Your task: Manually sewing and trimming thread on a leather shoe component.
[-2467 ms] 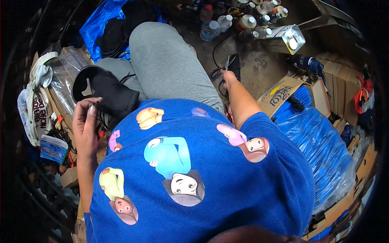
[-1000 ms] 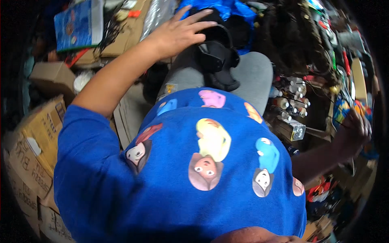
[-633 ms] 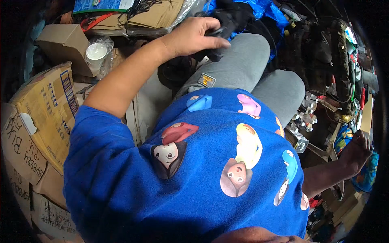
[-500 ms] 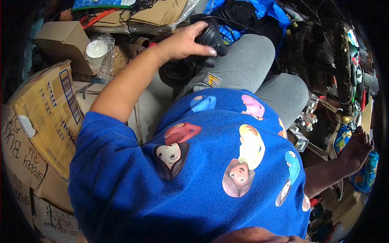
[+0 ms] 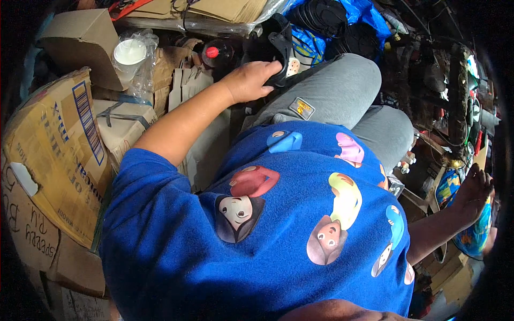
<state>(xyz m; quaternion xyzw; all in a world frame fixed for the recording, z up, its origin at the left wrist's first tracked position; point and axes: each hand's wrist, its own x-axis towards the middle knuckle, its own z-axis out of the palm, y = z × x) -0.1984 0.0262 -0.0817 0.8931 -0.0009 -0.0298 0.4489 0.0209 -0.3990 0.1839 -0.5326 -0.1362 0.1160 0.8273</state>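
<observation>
The single head camera is looking steeply down from above the person's own chest, close enough that the blue printed shirt (image 5: 300,224) is filling the lower half of the picture. It is facing forward and down past the left hand (image 5: 250,80), which is lying near the upper middle, while the right hand (image 5: 474,187) is sitting out at the far right rim, where the fisheye is bending and darkening the edges.

Left hand (image 5: 250,80) hemmed in – cardboard boxes (image 5: 59,144) left, black bags (image 5: 326,21) ahead, thigh (image 5: 326,96) right
</observation>
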